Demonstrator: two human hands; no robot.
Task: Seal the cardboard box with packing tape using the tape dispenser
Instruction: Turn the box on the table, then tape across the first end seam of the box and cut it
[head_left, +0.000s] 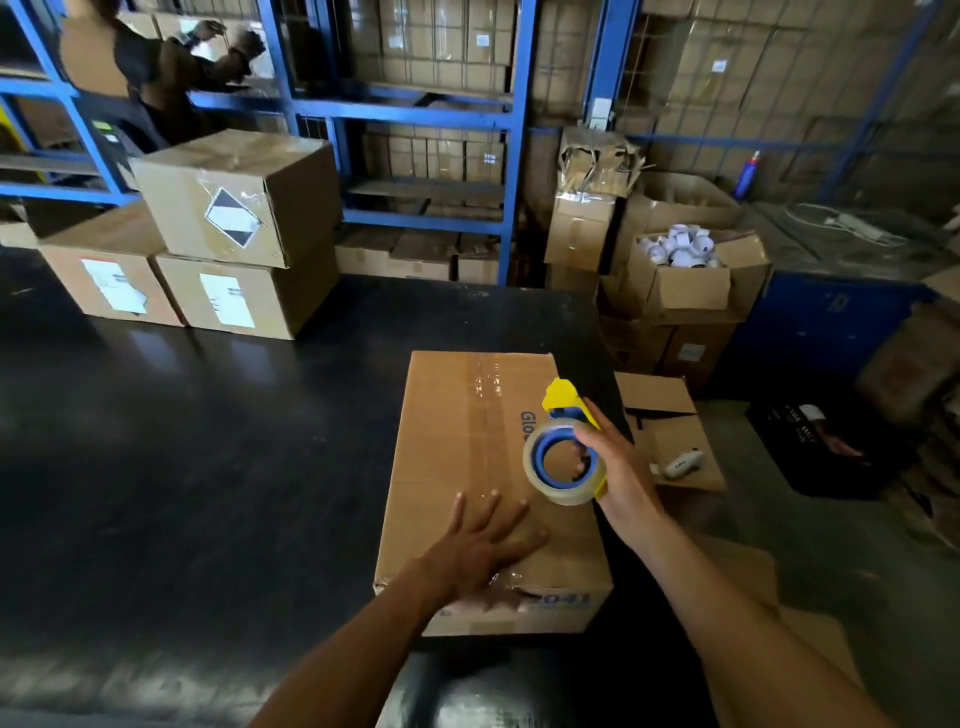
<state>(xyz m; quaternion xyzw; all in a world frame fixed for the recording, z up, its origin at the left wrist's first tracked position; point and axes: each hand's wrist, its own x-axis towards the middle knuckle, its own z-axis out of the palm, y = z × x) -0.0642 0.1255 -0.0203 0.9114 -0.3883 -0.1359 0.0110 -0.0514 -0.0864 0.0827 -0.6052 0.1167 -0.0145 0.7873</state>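
Observation:
A closed cardboard box (447, 447) with blue print lies on the black table (208, 467), near its right edge. A strip of clear tape runs along the box's middle seam and over its near edge. My left hand (488, 545) lies flat, fingers spread, on the near part of the box top. My right hand (618, 467) grips a yellow and blue tape dispenser (563, 452) with a roll of clear tape, held just above the box's right side. The dispenser's yellow blade end points away from me.
Three sealed boxes (234, 208) are stacked at the table's far left. Blue shelving (514, 156) stands behind it, with another person (171, 67) at the far left. To the right stand open boxes (685, 280), one filled with tape rolls, and a black crate (826, 452) on the floor.

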